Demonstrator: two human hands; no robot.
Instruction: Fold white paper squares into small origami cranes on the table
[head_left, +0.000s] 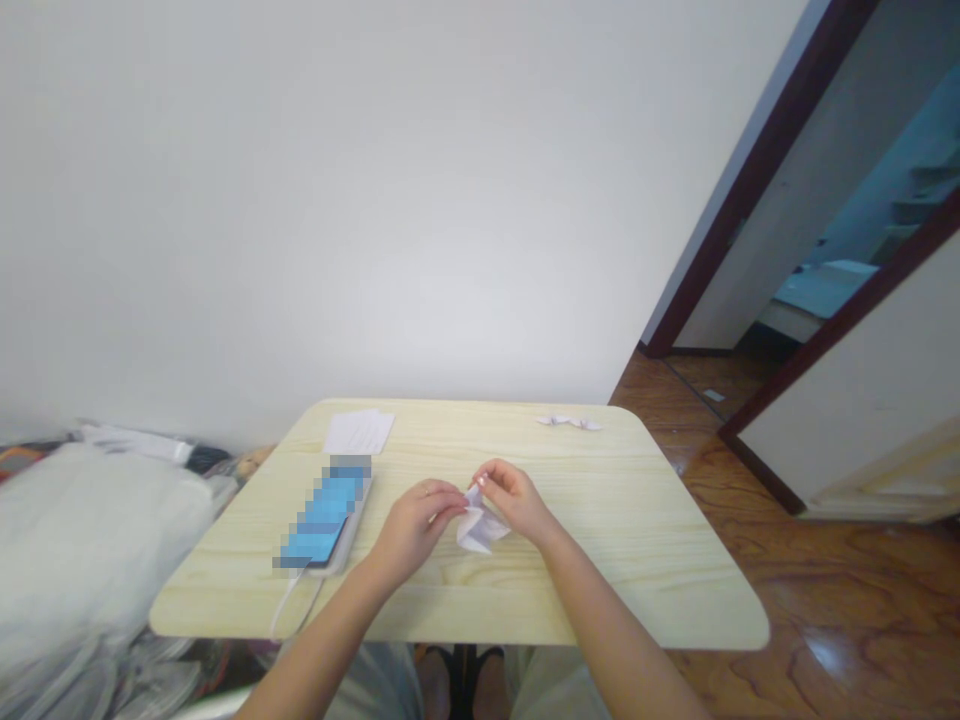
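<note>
My left hand (417,522) and my right hand (516,500) meet over the middle of a pale wooden table (645,560). Both pinch a small piece of folded white paper (480,528) that rests just above the tabletop. The left fingers grip its left upper edge, with a ring showing on one finger. The right fingers grip its top corner. The paper's lower folds hang below my right hand.
A phone (324,520) with a white cable (289,603) lies left of my hands. Sheets of white paper (360,432) sit at the far left, small folded paper pieces (568,422) at the far right edge. Bags (82,540) crowd the left; a doorway (847,260) opens right.
</note>
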